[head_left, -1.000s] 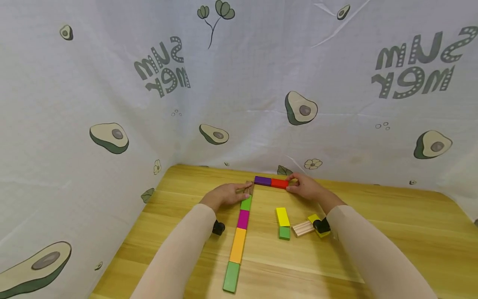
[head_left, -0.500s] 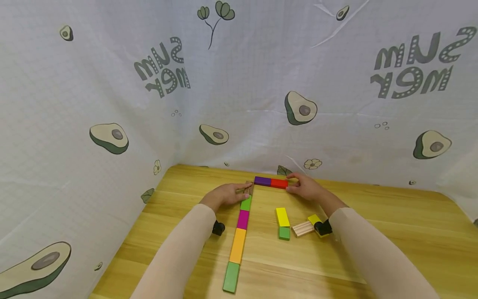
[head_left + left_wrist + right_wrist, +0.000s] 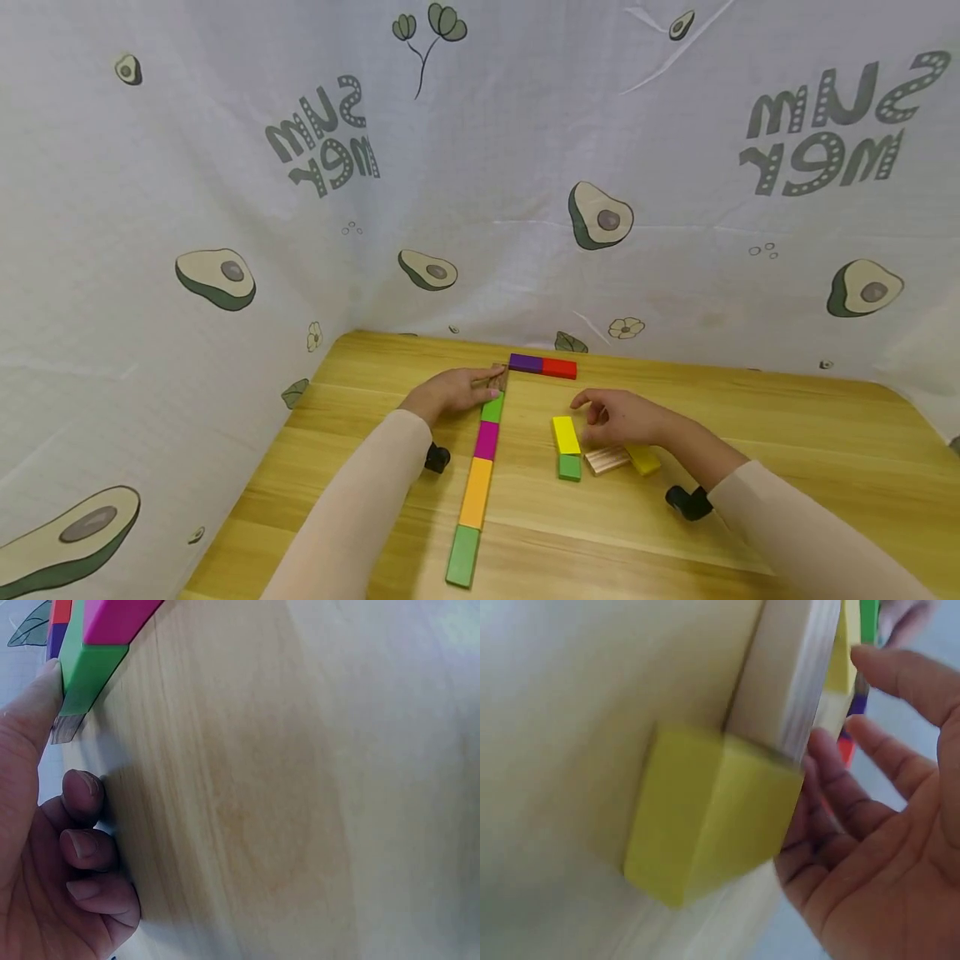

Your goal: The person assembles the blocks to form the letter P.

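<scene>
My left hand (image 3: 452,390) rests at the far end of a row of blocks, index finger and thumb touching around a brown wooden block (image 3: 498,379) and the light green block (image 3: 492,407). Its other fingers curl loosely beside the row in the left wrist view. Past the brown block lie a purple block (image 3: 527,363) and a red block (image 3: 559,368), end to end. Over the loose blocks hovers my right hand (image 3: 622,417), holding nothing, fingers loosely bent. Near it are a yellow block (image 3: 566,435), a plain wooden block (image 3: 606,460) and another yellow block (image 3: 705,817).
The row runs toward me through a magenta block (image 3: 487,440), an orange block (image 3: 476,493) and a green block (image 3: 462,557). A small green block (image 3: 570,467) touches the near end of the upright-lying yellow one. A printed white curtain (image 3: 480,208) hangs behind the wooden table (image 3: 750,483).
My right hand has left the end of the red block and come back toward me, over the loose blocks. My left hand has stayed in place.
</scene>
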A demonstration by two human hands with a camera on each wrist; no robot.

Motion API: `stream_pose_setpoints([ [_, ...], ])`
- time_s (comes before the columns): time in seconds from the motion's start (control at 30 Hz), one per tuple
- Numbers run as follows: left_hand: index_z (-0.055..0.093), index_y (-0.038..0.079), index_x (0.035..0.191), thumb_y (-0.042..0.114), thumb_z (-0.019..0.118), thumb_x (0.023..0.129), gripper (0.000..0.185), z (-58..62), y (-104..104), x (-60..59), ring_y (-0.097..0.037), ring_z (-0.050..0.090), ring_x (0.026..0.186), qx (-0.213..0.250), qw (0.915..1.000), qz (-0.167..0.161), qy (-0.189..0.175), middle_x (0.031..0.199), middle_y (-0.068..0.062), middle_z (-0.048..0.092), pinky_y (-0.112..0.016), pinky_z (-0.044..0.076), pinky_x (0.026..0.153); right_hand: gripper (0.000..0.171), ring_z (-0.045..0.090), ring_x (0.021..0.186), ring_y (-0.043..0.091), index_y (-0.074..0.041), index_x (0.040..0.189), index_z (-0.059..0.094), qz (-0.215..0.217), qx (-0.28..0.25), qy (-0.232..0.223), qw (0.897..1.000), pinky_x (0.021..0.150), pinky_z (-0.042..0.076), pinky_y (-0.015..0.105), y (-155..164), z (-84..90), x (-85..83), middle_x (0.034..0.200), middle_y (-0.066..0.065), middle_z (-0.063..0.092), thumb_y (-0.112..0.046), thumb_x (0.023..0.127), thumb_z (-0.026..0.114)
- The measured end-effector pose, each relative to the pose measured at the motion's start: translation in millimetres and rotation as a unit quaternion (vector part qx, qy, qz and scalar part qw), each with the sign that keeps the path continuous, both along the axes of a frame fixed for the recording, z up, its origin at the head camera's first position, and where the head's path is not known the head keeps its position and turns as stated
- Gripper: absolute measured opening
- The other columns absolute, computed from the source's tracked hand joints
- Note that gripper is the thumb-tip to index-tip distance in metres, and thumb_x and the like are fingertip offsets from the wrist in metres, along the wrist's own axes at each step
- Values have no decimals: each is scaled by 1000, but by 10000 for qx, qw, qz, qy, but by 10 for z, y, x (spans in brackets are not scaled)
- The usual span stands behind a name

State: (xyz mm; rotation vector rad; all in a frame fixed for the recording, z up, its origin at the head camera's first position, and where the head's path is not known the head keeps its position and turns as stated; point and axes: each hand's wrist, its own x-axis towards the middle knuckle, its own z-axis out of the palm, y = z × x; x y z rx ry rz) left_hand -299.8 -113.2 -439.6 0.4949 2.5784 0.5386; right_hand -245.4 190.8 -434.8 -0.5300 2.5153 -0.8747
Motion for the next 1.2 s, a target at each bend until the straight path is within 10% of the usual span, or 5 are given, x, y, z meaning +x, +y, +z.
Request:
stream_pose_setpoints([
  [0.37,26,48,142,53,44,92,54,-18,-6,-6,-29,27,134,5,9999,-108,14,147,-1,31,-49,23,107,63,46,76,15,-14,121,53,45,783,587,9952,69,43,31,-220,-46,219,88,-2,50,-32,68,81],
  [0.8,26,48,141,54,45,91,54,-15,2,2,-29,26,134,1,10000,-51,26,148,0,30,-49,23,107,65,49,73,19,-4,121,45,-849,233,310,9956,60,45,29,131,-102,-239,87,5,53,-32,73,78],
  [1.2,25,49,141,54,44,91,54,-13,-4,-9,-29,26,134,-30,10000,-62,43,148,1,29,-49,22,107,65,48,68,20,-5,123,44,-958,213,231,9949,57,44,29,164,-120,-309,84,6,53,-31,74,78],
])
